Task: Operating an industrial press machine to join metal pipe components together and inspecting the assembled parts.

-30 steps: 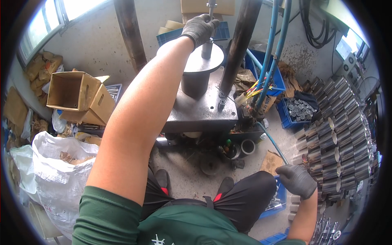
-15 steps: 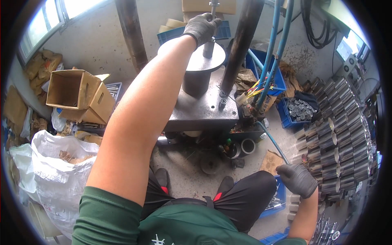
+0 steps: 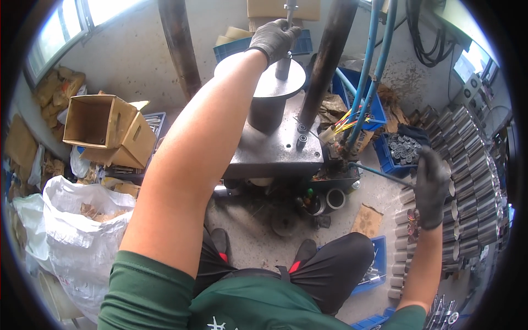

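Note:
With my left arm stretched forward, my left hand (image 3: 273, 40) in a dark grey glove is closed round an upright metal rod (image 3: 290, 12). Below it, the thicker metal cylinder (image 3: 283, 70) stands over a round metal plate (image 3: 289, 82). That plate sits on a dark cylindrical pedestal (image 3: 265, 115) on a machine bed (image 3: 258, 144). My gloved right hand (image 3: 432, 190) is raised at the right with its fingers stretched upward. The far end of a blue lever (image 3: 382, 175) meets the hand's inner side; the contact is partly hidden.
Steel tubes (image 3: 473, 181) are stacked at the right. Blue bins hold small metal parts (image 3: 403, 148). Two dark columns (image 3: 181, 49) flank the machine. Small ring-shaped parts (image 3: 302, 137) stand on its bed. Cardboard boxes (image 3: 91, 121) and a white sack (image 3: 82, 236) are at left.
My right hand has moved up and away from me, its fingers straightening from a fist. The lever has swung up with it. My left hand stays on the rod.

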Tool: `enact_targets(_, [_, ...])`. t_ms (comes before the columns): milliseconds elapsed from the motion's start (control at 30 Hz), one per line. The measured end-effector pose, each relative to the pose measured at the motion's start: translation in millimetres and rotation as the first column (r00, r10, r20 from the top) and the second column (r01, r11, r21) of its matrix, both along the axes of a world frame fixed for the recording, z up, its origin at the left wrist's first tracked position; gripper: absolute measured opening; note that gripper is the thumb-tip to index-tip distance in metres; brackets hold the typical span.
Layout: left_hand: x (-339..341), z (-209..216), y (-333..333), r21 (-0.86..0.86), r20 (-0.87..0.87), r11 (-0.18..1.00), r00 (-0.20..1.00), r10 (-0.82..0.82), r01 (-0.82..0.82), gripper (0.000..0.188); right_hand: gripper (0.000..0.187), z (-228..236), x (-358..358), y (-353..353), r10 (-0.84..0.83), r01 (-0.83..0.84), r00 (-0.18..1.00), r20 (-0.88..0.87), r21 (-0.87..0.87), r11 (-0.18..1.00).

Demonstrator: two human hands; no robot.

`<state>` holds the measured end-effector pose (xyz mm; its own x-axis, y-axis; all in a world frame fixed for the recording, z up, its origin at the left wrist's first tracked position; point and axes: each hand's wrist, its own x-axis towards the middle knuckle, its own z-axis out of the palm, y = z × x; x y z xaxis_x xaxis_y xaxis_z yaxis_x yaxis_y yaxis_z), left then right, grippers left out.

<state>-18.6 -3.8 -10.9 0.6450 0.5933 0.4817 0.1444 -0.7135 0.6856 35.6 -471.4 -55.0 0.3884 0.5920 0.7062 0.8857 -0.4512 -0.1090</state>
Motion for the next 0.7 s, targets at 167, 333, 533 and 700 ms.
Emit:
enact_targets(167, [-1, 1, -1, -0.023, -0.005, 0.999, 1.0, -0.028, 0.028, 0.051, 0.019, 34, 74, 61, -0.027, 0.007, 0.984, 0.173, 0.113, 0.994])
enact_targets(333, [1, 1, 1, 0.011, -0.021, 1.0, 1.0, -0.016, 0.017, 0.05, 0.014, 55, 98, 97, -0.072, 0.066, 0.996, 0.054, 0.098, 0.993])
enact_targets(533, [7, 1, 10, 0.014, -0.059, 0.999, 0.997, -0.052, 0.053, 0.063, 0.02, 58, 94, 98, -0.21, 0.209, 0.974, -0.08, -0.025, 0.978])
enact_targets(700, [11, -1, 11, 0.081, -0.059, 0.995, 0.997, -0.047, 0.051, 0.059, 0.022, 62, 91, 102, -0.285, 0.279, 0.955, -0.082, -0.079, 0.957])
